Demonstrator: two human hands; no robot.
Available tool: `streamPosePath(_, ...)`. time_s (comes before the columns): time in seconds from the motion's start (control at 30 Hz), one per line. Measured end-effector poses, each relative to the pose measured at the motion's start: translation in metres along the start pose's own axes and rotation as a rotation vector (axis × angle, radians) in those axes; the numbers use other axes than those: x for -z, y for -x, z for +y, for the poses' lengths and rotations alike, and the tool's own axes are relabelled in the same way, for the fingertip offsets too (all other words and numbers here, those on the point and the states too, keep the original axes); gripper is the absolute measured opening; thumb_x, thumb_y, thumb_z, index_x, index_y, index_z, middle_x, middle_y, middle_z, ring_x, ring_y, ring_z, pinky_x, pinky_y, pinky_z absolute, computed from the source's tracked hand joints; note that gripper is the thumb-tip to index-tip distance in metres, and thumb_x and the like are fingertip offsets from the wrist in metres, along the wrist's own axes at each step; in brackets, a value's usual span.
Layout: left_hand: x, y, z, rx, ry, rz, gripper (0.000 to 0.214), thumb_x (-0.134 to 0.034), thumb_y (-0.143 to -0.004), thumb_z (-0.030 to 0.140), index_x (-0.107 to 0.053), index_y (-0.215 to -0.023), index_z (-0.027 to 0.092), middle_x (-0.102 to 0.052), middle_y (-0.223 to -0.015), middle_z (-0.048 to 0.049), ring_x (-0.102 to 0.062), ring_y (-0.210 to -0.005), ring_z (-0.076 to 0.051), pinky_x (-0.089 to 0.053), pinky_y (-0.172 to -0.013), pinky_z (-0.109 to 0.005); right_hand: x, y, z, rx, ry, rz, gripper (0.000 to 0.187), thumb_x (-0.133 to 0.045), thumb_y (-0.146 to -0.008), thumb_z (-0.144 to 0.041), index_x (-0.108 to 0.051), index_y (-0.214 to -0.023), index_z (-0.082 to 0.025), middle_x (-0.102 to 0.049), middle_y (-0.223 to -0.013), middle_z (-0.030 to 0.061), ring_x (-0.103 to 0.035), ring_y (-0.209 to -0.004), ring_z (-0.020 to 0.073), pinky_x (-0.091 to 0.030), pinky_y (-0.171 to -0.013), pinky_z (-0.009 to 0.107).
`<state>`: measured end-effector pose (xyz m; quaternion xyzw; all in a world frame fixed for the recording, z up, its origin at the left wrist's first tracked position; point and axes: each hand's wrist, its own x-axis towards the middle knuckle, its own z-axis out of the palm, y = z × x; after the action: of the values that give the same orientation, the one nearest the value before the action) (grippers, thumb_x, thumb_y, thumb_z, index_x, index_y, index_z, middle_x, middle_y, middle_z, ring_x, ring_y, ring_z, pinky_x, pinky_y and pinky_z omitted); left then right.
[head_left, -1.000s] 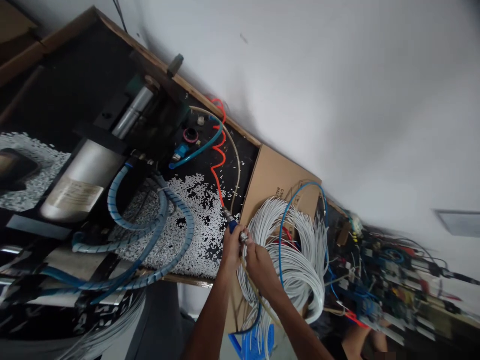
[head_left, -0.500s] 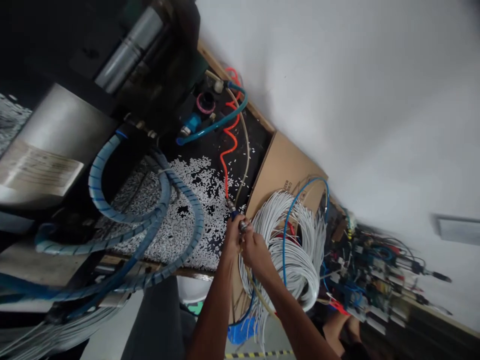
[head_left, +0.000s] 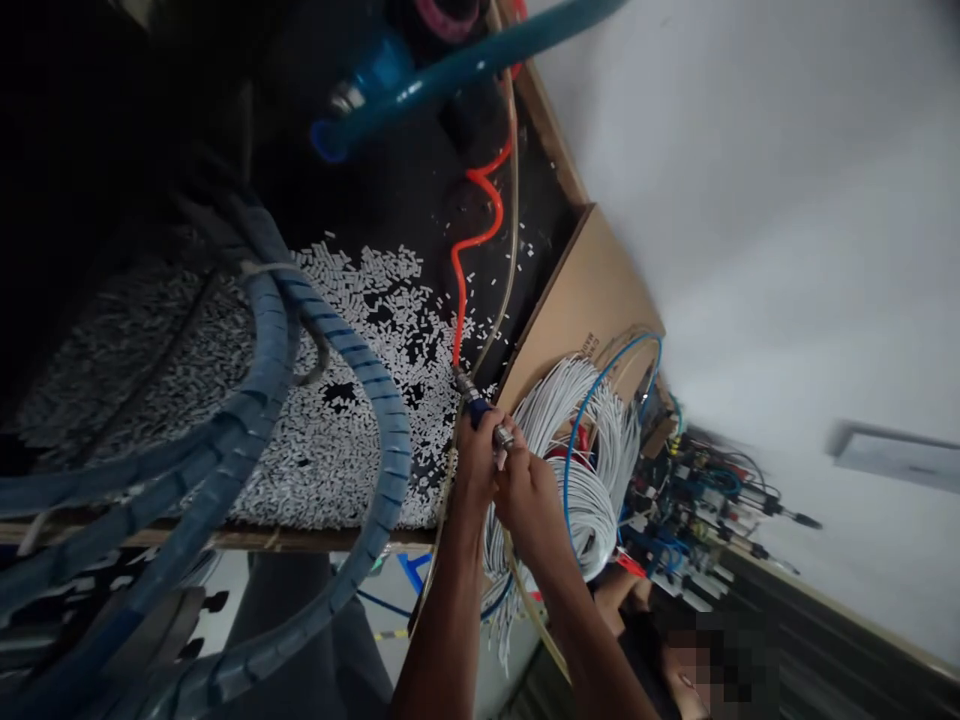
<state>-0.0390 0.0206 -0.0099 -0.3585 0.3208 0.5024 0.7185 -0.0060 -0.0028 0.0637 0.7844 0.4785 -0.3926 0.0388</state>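
My left hand is closed around a blue and metal air fitting at the end of an orange coiled hose. My right hand is closed right beside it, fingers pinched at the fitting's metal tip, with a thin beige tube running down below the wrist. Both hands hover over a bundle of white wires with a blue wire looped through it.
A black bench top is strewn with small white wire cuttings. Thick blue spiral-wrapped hoses loop at the left. A cardboard box leans by the white wall. Cluttered pneumatic parts sit at the right. Another person is below.
The view has swung closer and tilted, so the machine has left the frame. Both hands stay together on the fitting, slightly higher against the wires.
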Motion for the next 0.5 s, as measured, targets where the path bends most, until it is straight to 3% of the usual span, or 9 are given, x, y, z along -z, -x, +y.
streamPosePath(0.13, -0.007, 0.005, 0.003, 0.029, 0.057, -0.096, 0.038, -0.079, -0.053, 0.036, -0.045, -0.064, 0.023, -0.04, -0.057, 0.0071, -0.04, -0.048, -0.01, -0.036, -0.047, -0.024, 0.005, 0.001, -0.01, 0.091, 0.076, 0.046, 0.047, -0.034, -0.103, -0.06, -0.043, -0.068, -0.03, -0.047, -0.061, 0.0034, -0.063, -0.076, 0.0279, -0.05, -0.075, 0.039)
streamPosePath(0.3, -0.014, 0.014, 0.01, 0.028, 0.105, -0.107, 0.038, -0.081, -0.053, 0.035, -0.048, -0.066, 0.022, -0.043, -0.058, 0.0074, -0.042, -0.047, -0.008, -0.045, -0.052, -0.026, 0.005, 0.005, -0.015, 0.109, 0.134, 0.08, 0.046, -0.035, -0.102, -0.061, -0.041, -0.068, -0.03, -0.044, -0.059, 0.0016, -0.058, -0.069, 0.0273, -0.047, -0.072, 0.039)
streamPosePath(0.5, -0.006, 0.005, 0.001, -0.03, 0.055, -0.092, 0.036, -0.081, -0.054, 0.034, -0.049, -0.066, 0.022, -0.044, -0.058, 0.0079, -0.038, -0.046, -0.008, -0.031, -0.044, -0.022, 0.005, -0.005, -0.006, 0.099, 0.126, 0.078, 0.049, -0.03, -0.102, -0.063, -0.045, -0.07, -0.029, -0.048, -0.059, 0.0027, -0.048, -0.058, 0.0228, -0.036, -0.062, 0.037)
